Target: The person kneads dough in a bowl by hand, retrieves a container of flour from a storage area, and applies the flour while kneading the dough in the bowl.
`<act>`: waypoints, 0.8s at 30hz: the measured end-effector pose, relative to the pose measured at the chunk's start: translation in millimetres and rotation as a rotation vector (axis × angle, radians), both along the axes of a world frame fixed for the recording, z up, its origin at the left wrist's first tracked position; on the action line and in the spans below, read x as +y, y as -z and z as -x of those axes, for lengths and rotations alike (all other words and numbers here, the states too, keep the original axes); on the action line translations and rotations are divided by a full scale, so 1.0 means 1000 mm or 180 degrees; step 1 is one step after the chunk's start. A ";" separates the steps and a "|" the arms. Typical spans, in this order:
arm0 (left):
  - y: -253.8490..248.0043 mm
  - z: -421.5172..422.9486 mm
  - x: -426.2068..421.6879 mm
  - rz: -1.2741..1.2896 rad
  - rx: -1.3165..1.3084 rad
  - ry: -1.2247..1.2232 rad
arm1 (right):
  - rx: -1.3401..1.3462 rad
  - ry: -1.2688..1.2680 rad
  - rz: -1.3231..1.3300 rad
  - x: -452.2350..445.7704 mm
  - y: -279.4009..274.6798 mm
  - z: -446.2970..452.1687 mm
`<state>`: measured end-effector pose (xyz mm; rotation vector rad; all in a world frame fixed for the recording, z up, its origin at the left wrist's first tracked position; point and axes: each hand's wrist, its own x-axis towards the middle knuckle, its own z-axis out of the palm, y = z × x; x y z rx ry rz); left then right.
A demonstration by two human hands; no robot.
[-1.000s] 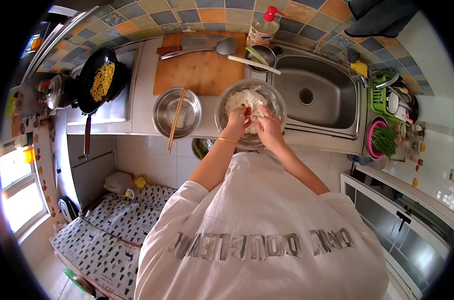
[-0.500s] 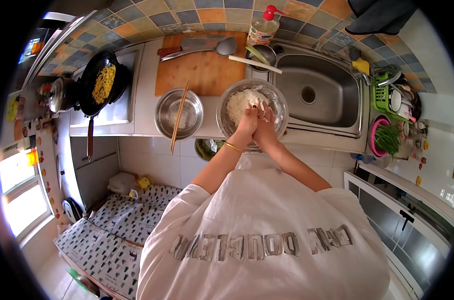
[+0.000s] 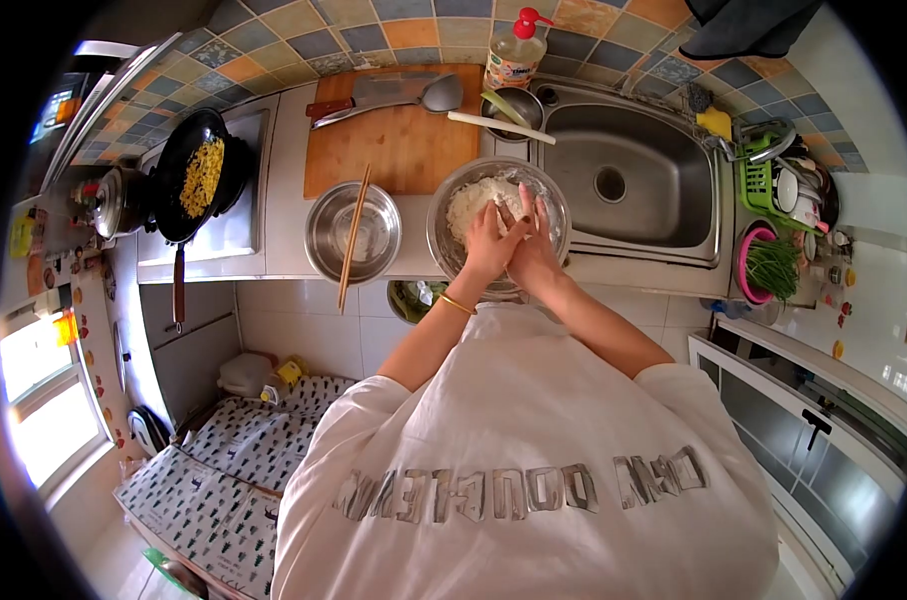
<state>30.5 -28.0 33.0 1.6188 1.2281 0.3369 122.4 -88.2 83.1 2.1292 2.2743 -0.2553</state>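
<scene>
Floury dough (image 3: 474,206) inside the steel mixing bowl (image 3: 557,212), just left of the sink (image 3: 664,195) and right of a smaller steel basin (image 3: 381,240) with wooden chopsticks (image 3: 354,235) laid across its rim. Left hand (image 3: 490,243) over the dough, with fingers extended and slightly parted; right hand (image 3: 534,252) close against it, with fingers nearly straight and some overlap near the thumbs. Impossible to tell from this angle about any dough pinched beneath the palms. For even working, probably best to press down with the palm heels, fold dry patches inward from the edges, and turn the mass between pushes. Rub clinging dough off the fingers over the bowl, never beyond its rim. Push downward rather than sideways, to avoid dragging the bowl off the counter (image 3: 414,228).
</scene>
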 end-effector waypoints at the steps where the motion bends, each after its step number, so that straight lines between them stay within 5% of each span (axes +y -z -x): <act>1: -0.003 0.000 0.000 -0.0024 -0.0080 0.0206 | 0.0081 -0.0051 -0.0210 -0.001 0.005 0.000; 5: 0.031 -0.002 -0.010 -0.1033 0.0520 0.0213 | -0.0577 -0.0130 -0.0021 0.002 0.015 0.006; 14: -0.016 0.000 0.003 -0.0341 -0.0310 0.0429 | -0.1513 -0.0520 0.0399 0.008 0.011 0.011; 19: -0.045 -0.008 -0.018 -0.0687 -0.0233 0.0052 | -0.1796 -0.0443 0.0891 0.013 -0.005 0.011; 24: -0.078 -0.003 -0.023 -0.0654 -0.0127 0.0611 | -0.4174 -0.0503 -0.0824 -0.002 0.108 -0.019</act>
